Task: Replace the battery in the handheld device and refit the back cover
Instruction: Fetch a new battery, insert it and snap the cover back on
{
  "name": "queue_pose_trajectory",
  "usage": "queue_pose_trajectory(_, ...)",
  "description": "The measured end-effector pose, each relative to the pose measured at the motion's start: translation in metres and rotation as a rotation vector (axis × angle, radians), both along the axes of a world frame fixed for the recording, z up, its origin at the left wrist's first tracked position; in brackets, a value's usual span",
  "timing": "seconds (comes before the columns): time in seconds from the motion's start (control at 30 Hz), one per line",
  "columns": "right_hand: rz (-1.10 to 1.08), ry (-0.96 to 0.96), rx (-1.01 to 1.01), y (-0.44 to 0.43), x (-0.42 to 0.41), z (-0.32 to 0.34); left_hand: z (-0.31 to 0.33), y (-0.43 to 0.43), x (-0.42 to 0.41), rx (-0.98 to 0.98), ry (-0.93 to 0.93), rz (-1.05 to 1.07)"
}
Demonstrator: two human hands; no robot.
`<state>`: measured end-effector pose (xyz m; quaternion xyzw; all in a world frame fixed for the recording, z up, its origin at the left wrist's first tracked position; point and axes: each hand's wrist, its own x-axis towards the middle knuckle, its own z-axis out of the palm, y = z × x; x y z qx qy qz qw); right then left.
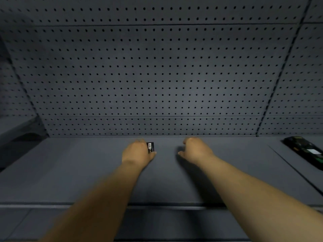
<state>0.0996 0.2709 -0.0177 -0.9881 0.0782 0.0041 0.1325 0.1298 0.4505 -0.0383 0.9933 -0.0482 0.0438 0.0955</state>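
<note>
A small black battery (151, 147) with a white label is held in my left hand (137, 152), near the back of the grey worktop (78, 172). Only part of the battery shows past my fingers. My right hand (195, 150) hovers a short way to the right of it with fingers curled and nothing visible in it. The black handheld device (305, 151) lies at the far right on the worktop, back side up, with its inner parts and a white label showing. I do not see a back cover.
A grey pegboard wall (157, 75) rises straight behind the worktop. A seam (293, 170) in the worktop runs diagonally just left of the device. The worktop's front edge (52, 205) crosses below my forearms.
</note>
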Motion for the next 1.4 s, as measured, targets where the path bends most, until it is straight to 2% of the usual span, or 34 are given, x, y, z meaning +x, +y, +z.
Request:
queue_pose_trajectory(0.2,-0.016,0.007,-0.025,-0.007,0.003,0.0,-0.011,-0.011,0.012,-0.174,0.084,0.082)
queue_pose_trajectory(0.57,-0.044,0.002,-0.024,-0.019,0.001,0.005,-0.011,-0.018,0.021,-0.244,0.135,0.168)
queue_pose_trajectory(0.87,-0.089,-0.037,-0.032,-0.039,-0.01,0.013,0.002,-0.032,0.022,-0.27,0.088,0.166)
queue_pose_trajectory(1.13,-0.115,-0.055,-0.017,-0.083,-0.018,0.024,0.024,-0.078,0.01,-0.323,0.003,0.118)
queue_pose_trajectory(1.4,-0.074,-0.067,-0.045,-0.168,-0.038,0.035,0.036,-0.161,-0.016,-0.342,-0.022,0.155)
